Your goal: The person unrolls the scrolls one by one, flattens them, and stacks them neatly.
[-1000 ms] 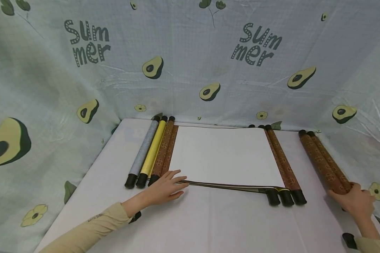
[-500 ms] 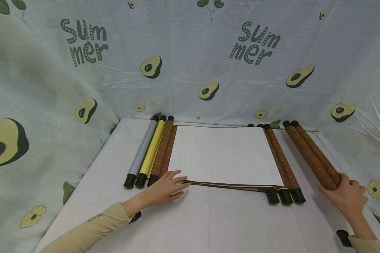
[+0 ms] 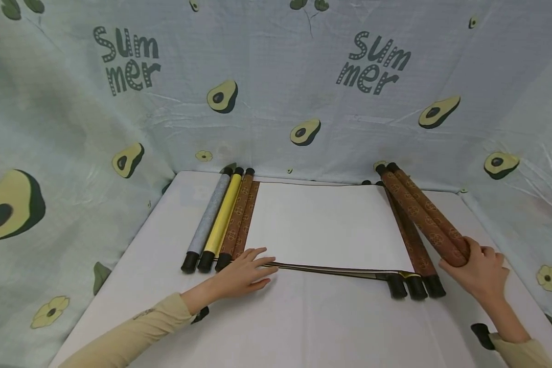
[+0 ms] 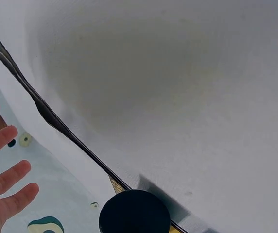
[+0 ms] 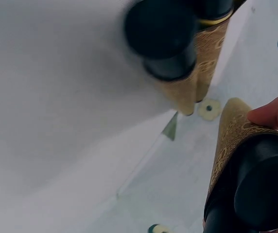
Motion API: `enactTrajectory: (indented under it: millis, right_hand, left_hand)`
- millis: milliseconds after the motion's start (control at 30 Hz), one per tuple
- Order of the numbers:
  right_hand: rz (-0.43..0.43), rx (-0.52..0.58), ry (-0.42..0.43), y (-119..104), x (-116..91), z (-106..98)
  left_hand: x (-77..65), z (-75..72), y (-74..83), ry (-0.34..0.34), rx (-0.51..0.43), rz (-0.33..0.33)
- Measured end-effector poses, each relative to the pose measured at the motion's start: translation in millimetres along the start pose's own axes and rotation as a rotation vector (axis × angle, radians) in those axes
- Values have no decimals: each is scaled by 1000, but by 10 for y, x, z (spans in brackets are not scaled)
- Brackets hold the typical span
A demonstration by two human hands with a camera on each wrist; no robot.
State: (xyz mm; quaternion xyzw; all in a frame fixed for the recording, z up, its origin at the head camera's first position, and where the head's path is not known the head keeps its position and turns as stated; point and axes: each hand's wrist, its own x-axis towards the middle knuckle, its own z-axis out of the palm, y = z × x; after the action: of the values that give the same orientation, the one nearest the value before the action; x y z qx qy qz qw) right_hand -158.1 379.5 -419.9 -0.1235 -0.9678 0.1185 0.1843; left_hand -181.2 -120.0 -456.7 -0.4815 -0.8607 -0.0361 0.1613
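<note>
My right hand [image 3: 478,271] grips a rolled-up scroll [image 3: 423,214], two brown flower-patterned rolls side by side. It is tilted, its far end raised, and overlaps the right end of the spread scrolls in the head view. Black end knobs [image 5: 265,189] of the held scroll show in the right wrist view beside my thumb. Several scrolls lie unrolled one on another, white paper [image 3: 326,225] uppermost. My left hand [image 3: 246,276], fingers spread, lies over their near left corner, beside the brown roller [image 3: 236,220]. In the left wrist view its fingers [image 4: 12,177] are straight and spread.
Left of the brown roller lie a yellow roller [image 3: 223,220] and a grey roller [image 3: 209,220]. Black knobs [image 3: 416,287] stick out at the near right of the stack. An avocado-print cloth [image 3: 267,76] hangs behind and beside the white table [image 3: 326,327].
My right hand has lifted the rolled-up scroll from the table's right side and moved it left, over the right end of the spread scrolls. My left hand has stayed nearly still.
</note>
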Motion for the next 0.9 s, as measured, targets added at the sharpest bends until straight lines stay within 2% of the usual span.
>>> enactTrajectory:
  millis: [267, 367, 567, 700, 800, 900]
  right_hand:
    - [-153, 15, 96, -263, 5, 26]
    - [-200, 35, 115, -362, -2, 40]
    - [-251, 80, 119, -539, -26, 74]
    - [-255, 111, 88, -649, -57, 95]
    - [-245, 131, 54, -744, -84, 108]
    - [-238, 148, 29, -846, -109, 123]
  left_hand:
    - [132, 21, -29, 85, -21, -51]
    - [211, 32, -30, 95, -56, -83]
    - [389, 56, 38, 93, -233, -197]
    - [526, 101, 100, 62, -482, -331]
    - [644, 136, 117, 65, -732, -459]
    - [766, 151, 103, 99, -1012, -580]
